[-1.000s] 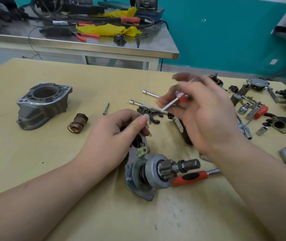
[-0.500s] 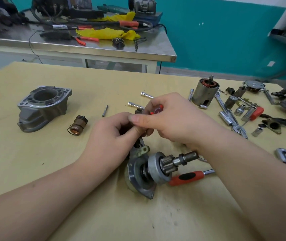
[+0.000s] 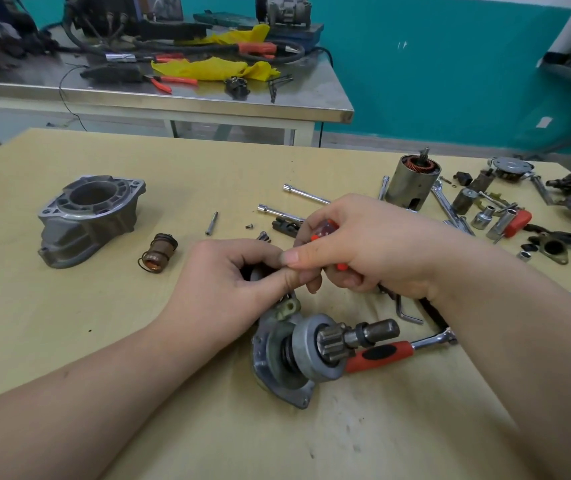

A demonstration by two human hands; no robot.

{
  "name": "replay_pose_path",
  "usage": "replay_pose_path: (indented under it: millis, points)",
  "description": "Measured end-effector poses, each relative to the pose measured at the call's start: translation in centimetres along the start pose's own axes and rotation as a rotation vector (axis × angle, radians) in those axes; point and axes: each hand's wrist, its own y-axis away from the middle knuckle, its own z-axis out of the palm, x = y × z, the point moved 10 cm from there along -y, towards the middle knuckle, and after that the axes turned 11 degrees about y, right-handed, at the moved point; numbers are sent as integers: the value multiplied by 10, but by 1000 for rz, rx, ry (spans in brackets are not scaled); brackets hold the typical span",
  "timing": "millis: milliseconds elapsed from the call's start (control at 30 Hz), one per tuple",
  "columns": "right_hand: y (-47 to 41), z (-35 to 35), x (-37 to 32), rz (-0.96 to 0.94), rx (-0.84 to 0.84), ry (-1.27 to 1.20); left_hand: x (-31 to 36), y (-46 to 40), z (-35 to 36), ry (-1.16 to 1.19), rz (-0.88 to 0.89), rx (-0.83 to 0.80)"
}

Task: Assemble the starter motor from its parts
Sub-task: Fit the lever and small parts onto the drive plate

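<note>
Left hand [image 3: 228,275]: fingers curled round the top of the drive [image 3: 298,355].
Right hand [image 3: 363,251]: grips a red screwdriver [image 3: 325,228], thumb touching the left thumb.
Drive: on the table [image 3: 69,323], just below both hands.
Housing [image 3: 86,220]: well left of the hands.

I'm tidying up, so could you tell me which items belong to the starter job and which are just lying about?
In use: drive assembly, screwdriver in right hand, left hand, housing, armature.
Lying about: ratchet, yellow cloth, pliers.
</note>
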Motion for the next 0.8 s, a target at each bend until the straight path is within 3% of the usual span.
replay_pose_path:
  millis: [133, 300, 567, 700, 800]
  points:
    - [0, -1, 5, -17, 70, -116, 1, 0, -2, 28, 27, 6]
    - [7, -26, 11, -80, 294, -344, -1, -3, -4, 74, 18, 12]
    - [19, -7, 29, -27, 288, -580, 2, 0, -7, 80, 43, 2]
    - [33, 30, 42, 38, 150, -944, -2, 0, -18, 158, 45, 90]
    - [35, 44, 50, 86, 175, -1153, -6, -1, -33, 208, 36, 193]
